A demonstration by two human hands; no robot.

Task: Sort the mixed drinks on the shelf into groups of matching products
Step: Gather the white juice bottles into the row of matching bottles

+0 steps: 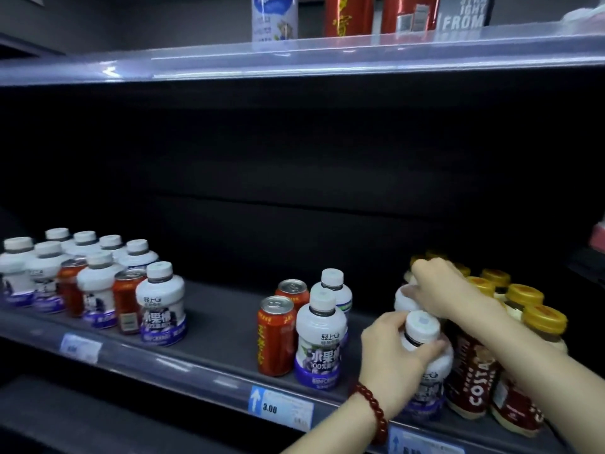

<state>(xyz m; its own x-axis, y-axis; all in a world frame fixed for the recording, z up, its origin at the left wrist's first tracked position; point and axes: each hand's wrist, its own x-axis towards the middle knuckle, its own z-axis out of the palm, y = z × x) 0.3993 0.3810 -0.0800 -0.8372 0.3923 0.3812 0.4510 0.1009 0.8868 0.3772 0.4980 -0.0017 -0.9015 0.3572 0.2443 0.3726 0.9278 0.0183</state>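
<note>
My left hand [393,352] grips the neck of a white juice bottle with a purple base [425,365] at the shelf's front right. Behind it, my right hand [438,286] closes on a second white bottle [404,299], mostly hidden by the fingers. Several brown Costa coffee bottles with gold caps [474,381] stand just right of both hands. Mid-shelf stand two red cans [276,335] and two white bottles [320,339]. At the left, several white bottles [160,303] stand grouped with two red cans [127,299] mixed among them.
The dark shelf [216,326] carries price tags on its front rail [281,406]. The upper shelf edge [294,57] holds a white bottle [274,16] and red cans [348,14]. A red object [600,237] shows at the right edge.
</note>
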